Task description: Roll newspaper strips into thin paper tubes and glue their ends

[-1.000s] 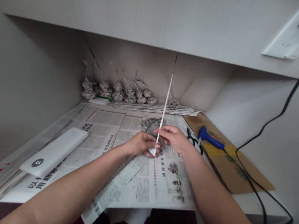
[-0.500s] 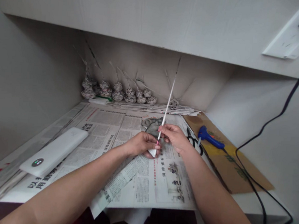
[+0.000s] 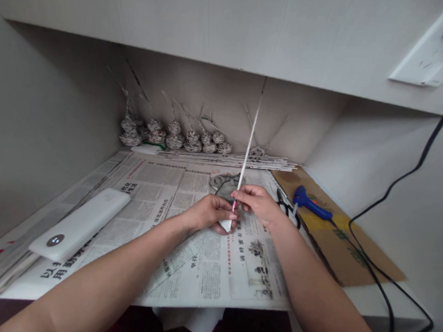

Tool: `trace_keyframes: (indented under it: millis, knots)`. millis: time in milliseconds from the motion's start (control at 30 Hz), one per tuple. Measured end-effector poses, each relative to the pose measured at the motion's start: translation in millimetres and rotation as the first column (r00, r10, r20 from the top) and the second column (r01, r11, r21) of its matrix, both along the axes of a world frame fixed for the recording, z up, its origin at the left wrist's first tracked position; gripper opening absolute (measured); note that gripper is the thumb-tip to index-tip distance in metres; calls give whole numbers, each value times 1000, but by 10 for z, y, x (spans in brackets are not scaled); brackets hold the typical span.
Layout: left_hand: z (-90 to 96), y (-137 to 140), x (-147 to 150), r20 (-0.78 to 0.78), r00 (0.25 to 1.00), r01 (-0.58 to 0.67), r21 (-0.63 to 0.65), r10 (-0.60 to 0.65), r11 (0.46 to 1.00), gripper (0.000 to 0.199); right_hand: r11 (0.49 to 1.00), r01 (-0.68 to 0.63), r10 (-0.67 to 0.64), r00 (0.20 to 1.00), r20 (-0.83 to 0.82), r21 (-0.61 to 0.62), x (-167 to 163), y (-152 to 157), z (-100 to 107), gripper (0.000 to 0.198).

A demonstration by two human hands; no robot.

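Note:
A long thin rolled paper tube (image 3: 249, 149) rises at a slant from between my hands, its dark far tip near the shelf's lower edge. My right hand (image 3: 256, 203) pinches the tube in its lower part with thumb and fingers. Just below and to the left, my left hand (image 3: 218, 214) is closed around the tube's lower end, where white paper folds to a point. From under that hand a loose newspaper strip (image 3: 185, 257) trails toward the front edge. Behind the hands lies a crumpled grey cloth (image 3: 225, 187).
Woven paper gourds (image 3: 175, 136) line the back wall behind a bundle of paper tubes (image 3: 229, 160). On the right are black-handled scissors (image 3: 288, 209), a blue glue gun (image 3: 313, 204) on cardboard (image 3: 351, 261), and a black cable (image 3: 388, 190). A white power bank (image 3: 83, 222) lies left on newspaper.
The loose newspaper strip has drawn up and no longer hangs past the table's front edge. My right hand and the tube have shifted slightly left. My left hand stays about where it was.

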State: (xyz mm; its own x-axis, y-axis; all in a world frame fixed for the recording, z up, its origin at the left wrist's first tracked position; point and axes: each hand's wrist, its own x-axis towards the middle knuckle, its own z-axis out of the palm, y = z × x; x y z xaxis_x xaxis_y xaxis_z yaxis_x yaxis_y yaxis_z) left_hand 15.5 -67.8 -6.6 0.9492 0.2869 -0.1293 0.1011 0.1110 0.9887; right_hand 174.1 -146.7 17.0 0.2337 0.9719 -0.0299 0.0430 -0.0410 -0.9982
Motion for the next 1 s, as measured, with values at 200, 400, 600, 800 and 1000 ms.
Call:
trace_keyframes:
  millis: [200,400,600,800,1000]
  knots:
    - [5,-4,3,-6,1000,-13,7,13,1000,35,1000,3,-3,1000,3,17,-12,-5,17,35]
    - [12,-1,-3,-19,1000,12,12,-12,1000,37,995,89,-92,995,44,53,15,16,-19,31]
    - [14,0,-2,-15,1000,-4,11,5,1000,38,999,-40,39,999,33,25,2,-2,8,35]
    - [23,-2,-9,-14,1000,1,3,-1,1000,39,993,102,-101,995,-13,56,22,16,-7,31]
    - [5,5,-3,-33,999,-19,-1,19,1000,41,997,46,-43,998,-41,64,36,16,1,29]
